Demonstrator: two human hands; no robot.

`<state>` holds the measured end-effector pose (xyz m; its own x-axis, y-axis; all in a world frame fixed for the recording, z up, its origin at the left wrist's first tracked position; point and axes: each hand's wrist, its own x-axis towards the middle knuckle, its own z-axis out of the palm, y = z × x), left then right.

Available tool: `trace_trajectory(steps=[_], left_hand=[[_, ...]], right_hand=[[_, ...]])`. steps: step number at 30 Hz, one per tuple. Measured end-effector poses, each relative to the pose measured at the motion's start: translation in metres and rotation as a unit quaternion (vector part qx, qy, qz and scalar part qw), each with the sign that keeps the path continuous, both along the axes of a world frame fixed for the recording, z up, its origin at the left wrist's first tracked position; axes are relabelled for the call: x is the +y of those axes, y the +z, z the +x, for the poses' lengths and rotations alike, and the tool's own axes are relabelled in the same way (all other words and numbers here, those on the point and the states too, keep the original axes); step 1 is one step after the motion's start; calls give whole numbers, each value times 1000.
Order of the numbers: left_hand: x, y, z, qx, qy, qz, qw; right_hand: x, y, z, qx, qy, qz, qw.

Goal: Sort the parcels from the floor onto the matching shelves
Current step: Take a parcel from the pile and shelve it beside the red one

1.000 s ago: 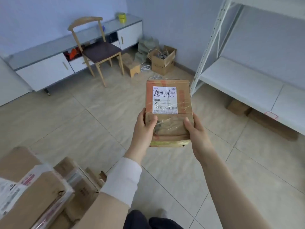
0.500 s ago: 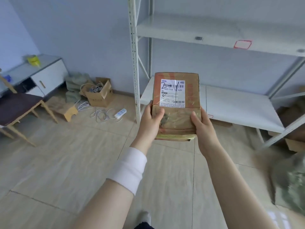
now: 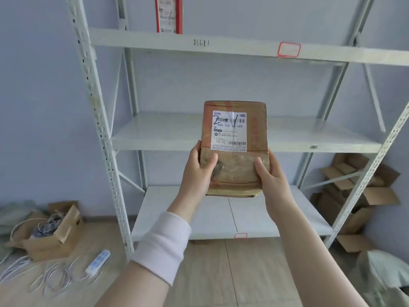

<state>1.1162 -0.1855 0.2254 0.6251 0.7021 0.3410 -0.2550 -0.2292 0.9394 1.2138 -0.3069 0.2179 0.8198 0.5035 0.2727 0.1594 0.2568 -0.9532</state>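
Parcel [image 3: 234, 149] gripped at lower corners by both hands, left [image 3: 197, 171] and right [image 3: 271, 176], label [image 3: 229, 130] facing up, likely for matching against shelves [image 3: 177, 131].

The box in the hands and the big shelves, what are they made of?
The box looks like brown cardboard, creased and wrapped in shiny clear tape, with a paper label. The shelves look like white painted metal: thin flat boards and posts punched with holes.

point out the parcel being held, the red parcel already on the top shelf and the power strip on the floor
held cardboard parcel [image 3: 235, 138]: head view, on its white shipping label
red parcel [image 3: 168, 15]: head view, middle of its front face
power strip [image 3: 97, 263]: head view, middle of its white body
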Motion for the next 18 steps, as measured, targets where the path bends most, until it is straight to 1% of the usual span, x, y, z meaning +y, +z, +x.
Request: trace_trajectory(steps=[5,9,14,18], left_hand=[[31,56,76,-49,-9,53,997],[55,105,126,-83,2,96,992],[89,156,179,-104,27,156,982],[123,193,219,-123,38,182,975]], right_hand=[[29,57,75,-63,-9,49,997],[54,102,127,-107,-13,76,991],[92,151,181,-135,-8,117,984],[127,187,223,-167,-2,137,976]])
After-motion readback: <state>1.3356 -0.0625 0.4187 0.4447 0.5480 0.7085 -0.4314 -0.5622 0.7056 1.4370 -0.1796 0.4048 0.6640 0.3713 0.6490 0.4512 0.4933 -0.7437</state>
